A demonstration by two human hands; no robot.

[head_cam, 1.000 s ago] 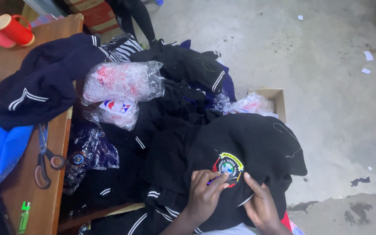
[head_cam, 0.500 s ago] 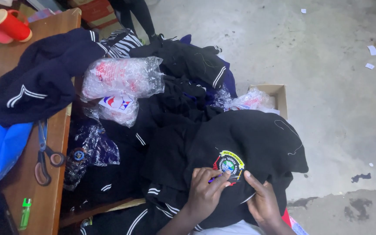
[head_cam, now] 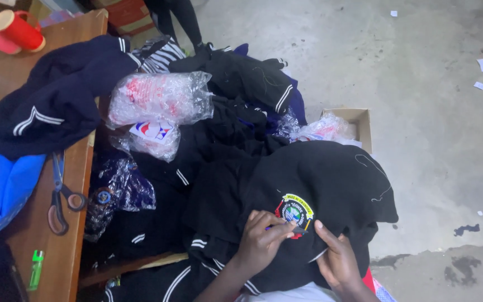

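Sweater (head_cam: 331, 179), black, crumpled, multicoloured embroidered badge (head_cam: 294, 210), my left hand (head_cam: 261, 240) pinching a thin tool (head_cam: 286, 227) at it, right hand (head_cam: 339, 260) flat, fingers spread, pressing fabric.

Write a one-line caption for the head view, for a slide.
Two hands, left hand and right hand, press on a black garment at its embroidered badge, beside a wooden table with scissors.

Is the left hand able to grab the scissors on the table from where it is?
Probably yes, with a stretch. The left hand is busy at the badge holding a thin tool, and the scissors lie uncovered on the wooden table across the heap of dark clothes. Nothing blocks them.
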